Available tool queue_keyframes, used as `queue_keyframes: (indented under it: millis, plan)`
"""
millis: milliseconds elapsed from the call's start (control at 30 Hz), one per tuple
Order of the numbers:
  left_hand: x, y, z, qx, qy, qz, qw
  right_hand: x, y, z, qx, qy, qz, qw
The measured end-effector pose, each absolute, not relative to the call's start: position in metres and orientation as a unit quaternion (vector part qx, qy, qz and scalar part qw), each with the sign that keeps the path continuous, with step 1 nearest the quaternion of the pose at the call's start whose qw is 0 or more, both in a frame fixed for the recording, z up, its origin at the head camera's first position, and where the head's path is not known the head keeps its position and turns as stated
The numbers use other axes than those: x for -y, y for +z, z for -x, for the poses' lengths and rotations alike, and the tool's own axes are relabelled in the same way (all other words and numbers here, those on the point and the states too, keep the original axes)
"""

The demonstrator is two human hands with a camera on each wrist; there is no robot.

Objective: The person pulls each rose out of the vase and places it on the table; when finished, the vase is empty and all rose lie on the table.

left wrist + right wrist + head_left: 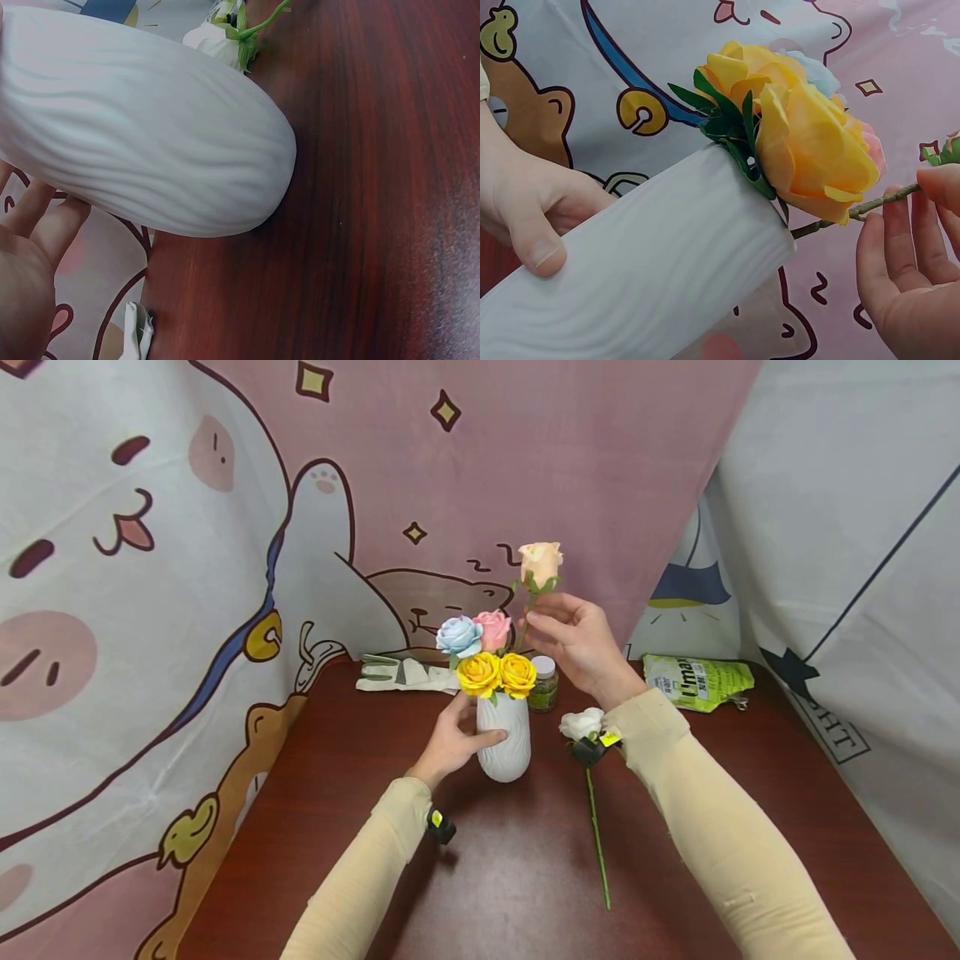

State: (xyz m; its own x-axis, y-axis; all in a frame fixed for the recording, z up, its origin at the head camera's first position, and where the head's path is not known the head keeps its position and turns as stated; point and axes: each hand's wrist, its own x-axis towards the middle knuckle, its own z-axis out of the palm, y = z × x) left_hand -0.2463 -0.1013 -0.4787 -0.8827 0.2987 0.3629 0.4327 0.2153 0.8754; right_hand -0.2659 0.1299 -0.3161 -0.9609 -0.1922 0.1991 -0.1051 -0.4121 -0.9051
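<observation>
A white ribbed vase stands on the table, and my left hand grips its left side, thumb across the front. Blue, pink and two yellow roses fill its mouth. Above the vase my right hand pinches the stem of a peach rose. The lower end of that stem enters the vase mouth behind the yellow blooms, as the right wrist view shows. In the left wrist view, fingers lie against the vase's side.
A white rose with a long green stem lies on the table under my right wrist. Behind the vase are a lidded glass jar and a white glove. A green-yellow packet lies at the back right. Printed cloth hangs around the table.
</observation>
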Motion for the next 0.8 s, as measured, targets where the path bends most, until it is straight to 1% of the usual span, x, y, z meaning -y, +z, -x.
queue_keyframes:
  millis: [567, 700, 800]
  plan:
    - [0.1011, -0.4770, 0.2455, 0.770, -0.592, 0.232, 0.041, -0.1290, -0.3135, 0.2672, -0.568, -0.810, 0.141, 0.040]
    - [0.1010, -0.4770, 0.2460, 0.768, -0.597, 0.230, 0.035, -0.1290, -0.3123, 0.2677, -0.565, -0.813, 0.136, 0.034]
    - [0.1011, -0.4774, 0.2459, 0.768, -0.596, 0.231, 0.040, -0.1291, -0.3112, 0.2679, -0.559, -0.818, 0.129, 0.026]
